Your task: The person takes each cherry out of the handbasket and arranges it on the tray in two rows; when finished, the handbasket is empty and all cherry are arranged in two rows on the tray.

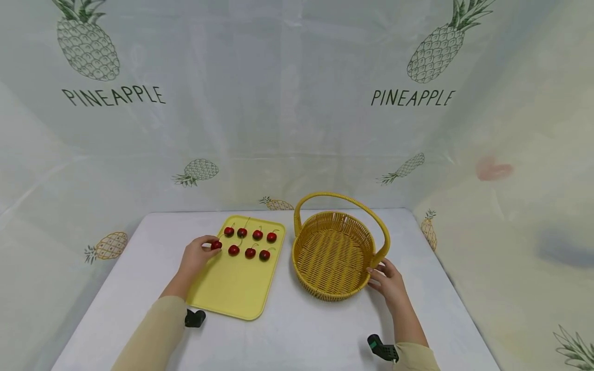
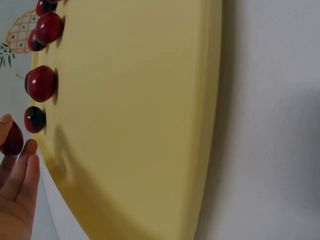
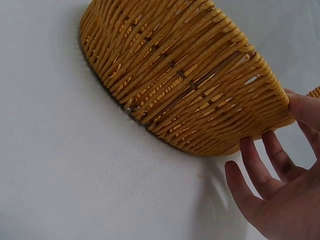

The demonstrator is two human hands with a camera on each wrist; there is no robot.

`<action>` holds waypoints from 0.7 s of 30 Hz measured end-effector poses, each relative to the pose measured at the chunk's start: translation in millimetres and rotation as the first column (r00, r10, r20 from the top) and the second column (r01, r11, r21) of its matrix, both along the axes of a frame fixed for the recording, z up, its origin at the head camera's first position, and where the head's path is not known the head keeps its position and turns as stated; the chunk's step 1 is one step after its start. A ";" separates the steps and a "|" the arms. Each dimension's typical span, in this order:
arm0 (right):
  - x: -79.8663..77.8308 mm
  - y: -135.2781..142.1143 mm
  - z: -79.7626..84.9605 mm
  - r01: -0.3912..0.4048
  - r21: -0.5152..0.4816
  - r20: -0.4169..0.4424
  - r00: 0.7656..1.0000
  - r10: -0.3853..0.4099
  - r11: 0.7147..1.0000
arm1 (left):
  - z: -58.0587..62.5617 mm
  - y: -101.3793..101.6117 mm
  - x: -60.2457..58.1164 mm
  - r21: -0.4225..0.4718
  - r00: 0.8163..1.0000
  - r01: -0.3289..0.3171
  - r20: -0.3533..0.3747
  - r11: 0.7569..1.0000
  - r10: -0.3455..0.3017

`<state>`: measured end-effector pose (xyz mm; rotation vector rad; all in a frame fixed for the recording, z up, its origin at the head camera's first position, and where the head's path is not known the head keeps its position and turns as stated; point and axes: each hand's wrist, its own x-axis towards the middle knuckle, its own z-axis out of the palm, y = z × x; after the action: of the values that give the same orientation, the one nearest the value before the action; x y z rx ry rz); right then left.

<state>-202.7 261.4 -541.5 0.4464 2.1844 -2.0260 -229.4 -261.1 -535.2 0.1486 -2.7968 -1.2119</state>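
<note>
On a yellow tray [image 1: 227,288] several dark red cherries with thin stems lie in two rows at the far end. My left hand [image 1: 197,257] pinches one cherry [image 1: 216,245] between thumb and fingers at the tray's left side; the left wrist view shows this cherry [image 2: 12,140] held just off the tray's edge. To the right stands a round woven basket [image 1: 331,257] with a tall arched handle. My right hand [image 1: 390,281] grips its right rim near the handle's base, thumb over the rim and fingers against the outer wall [image 3: 180,85].
A white table [image 1: 297,340] carries the tray and basket, with a strip of tabletop between them. Behind and around it hangs a pale cloth [image 1: 287,103] printed with pineapples. A black wrist camera [image 1: 195,318] sits at the left cuff, another [image 1: 382,349] at the right.
</note>
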 end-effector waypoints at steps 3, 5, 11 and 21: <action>0.6 -0.7 0.1 -0.001 0.004 0.001 1.000 0.001 1.000 | -1.5 -1.5 -2.8 -0.024 1.000 0.002 0.005 1.000 -0.002; 0.8 -1.2 0.1 -0.001 0.005 0.001 1.000 0.001 1.000 | -2.2 -1.8 -4.7 -0.038 1.000 -0.001 0.012 0.999 0.002; 0.5 -0.7 0.9 -0.003 -0.006 -0.005 1.000 0.003 1.000 | -6.6 -3.5 -11.2 -0.075 0.999 0.011 0.051 0.997 -0.007; 0.1 -1.1 0.6 -0.003 0.000 -0.010 1.000 0.003 1.000 | -17.3 -7.7 -18.5 -0.150 0.994 0.044 0.108 0.988 -0.028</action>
<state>-202.6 260.2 -540.9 0.4334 2.1894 -2.0312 -247.9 -268.8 -552.6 0.1557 -2.9828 -1.0207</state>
